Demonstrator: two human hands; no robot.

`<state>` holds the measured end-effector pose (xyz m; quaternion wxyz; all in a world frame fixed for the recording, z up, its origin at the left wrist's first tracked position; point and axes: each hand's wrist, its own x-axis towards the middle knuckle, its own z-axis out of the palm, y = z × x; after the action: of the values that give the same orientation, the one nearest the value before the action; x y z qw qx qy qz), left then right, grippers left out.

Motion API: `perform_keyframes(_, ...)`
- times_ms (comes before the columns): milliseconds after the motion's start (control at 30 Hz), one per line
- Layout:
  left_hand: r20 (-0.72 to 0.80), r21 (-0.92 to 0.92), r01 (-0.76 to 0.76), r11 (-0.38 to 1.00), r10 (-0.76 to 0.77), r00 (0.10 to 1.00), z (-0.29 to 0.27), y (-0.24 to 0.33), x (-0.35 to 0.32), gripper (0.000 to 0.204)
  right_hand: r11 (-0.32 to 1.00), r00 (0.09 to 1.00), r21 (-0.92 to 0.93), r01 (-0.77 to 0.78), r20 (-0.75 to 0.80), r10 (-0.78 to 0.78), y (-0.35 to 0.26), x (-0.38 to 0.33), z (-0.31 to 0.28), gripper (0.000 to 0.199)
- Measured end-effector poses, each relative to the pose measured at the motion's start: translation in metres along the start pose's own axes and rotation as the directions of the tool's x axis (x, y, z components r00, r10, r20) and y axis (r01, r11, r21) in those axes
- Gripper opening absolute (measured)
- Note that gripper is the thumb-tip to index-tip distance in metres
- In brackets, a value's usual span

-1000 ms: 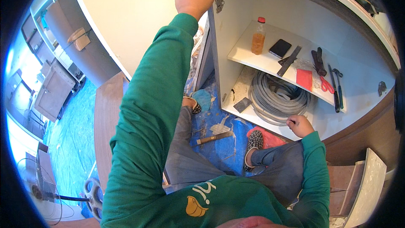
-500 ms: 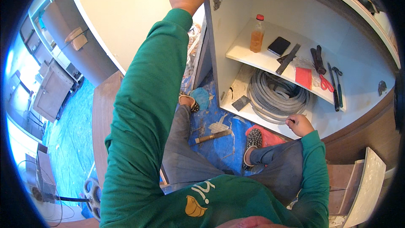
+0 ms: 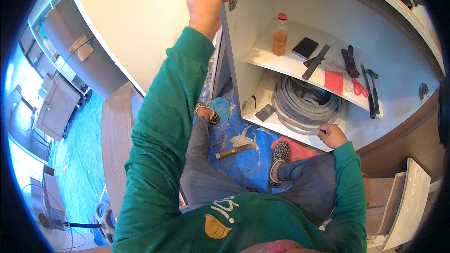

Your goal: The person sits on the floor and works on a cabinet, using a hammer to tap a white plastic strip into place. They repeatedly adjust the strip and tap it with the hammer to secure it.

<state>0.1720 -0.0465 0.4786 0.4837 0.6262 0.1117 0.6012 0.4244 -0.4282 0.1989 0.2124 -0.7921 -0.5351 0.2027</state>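
Note:
My left hand is raised beside the upper left edge of an open cabinet, next to a metal hinge. Its fingers are curled and slightly blurred; whatever they hold, if anything, does not show. Low in front of the cabinet, my right hand is closed near a coil of grey hose or cable. A small dark bit shows between its fingertips, too small to name. The coil lies on the cabinet's bottom, with a small dark flat plate to its left.
On the shelf are a red-capped bottle, a phone, a dark flat bar, red-handled scissors, a hammer and other tools. A wood-handled tool lies on the blue floor sheet between my feet.
My left hand has come off the cabinet's top edge, its fingers now curled beside the hinge. My right hand has stayed nearly in place. The whole view has shifted slightly.

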Motion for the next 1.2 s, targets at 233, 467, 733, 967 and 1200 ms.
perform_keyframes(233, 0.270, -0.636, 0.412, 0.653, -0.312, 0.911, 0.028, 0.014, 0.018, 0.046, 0.999, 1.000, 0.042, 0.017, -0.007, -0.017, 0.007, 0.002, 0.005, 0.024)
perform_keyframes(467, 0.272, -0.689, 0.333, 0.644, -0.197, 0.942, 0.024, 0.012, 0.016, 0.062, 0.998, 0.998, 0.035, 0.061, -0.026, -0.060, 0.014, -0.002, 0.006, 0.023)
perform_keyframes(733, 0.292, -0.695, 0.335, 0.636, -0.176, 0.940, 0.023, 0.020, 0.007, 0.061, 1.000, 1.000, -0.010, -0.020, 0.014, 0.020, 0.012, -0.006, 0.001, 0.026)
perform_keyframes(967, 0.284, -0.714, 0.348, 0.608, -0.202, 0.937, 0.044, 0.027, -0.005, 0.061, 1.000, 1.000, -0.020, -0.001, -0.012, 0.001, 0.012, -0.006, 0.000, 0.026)
perform_keyframes(1200, 0.347, -0.725, 0.430, 0.537, -0.254, 0.903, 0.097, 0.048, -0.033, 0.069, 0.999, 0.999, -0.017, 0.029, -0.025, -0.030, 0.021, -0.006, 0.003, 0.025)
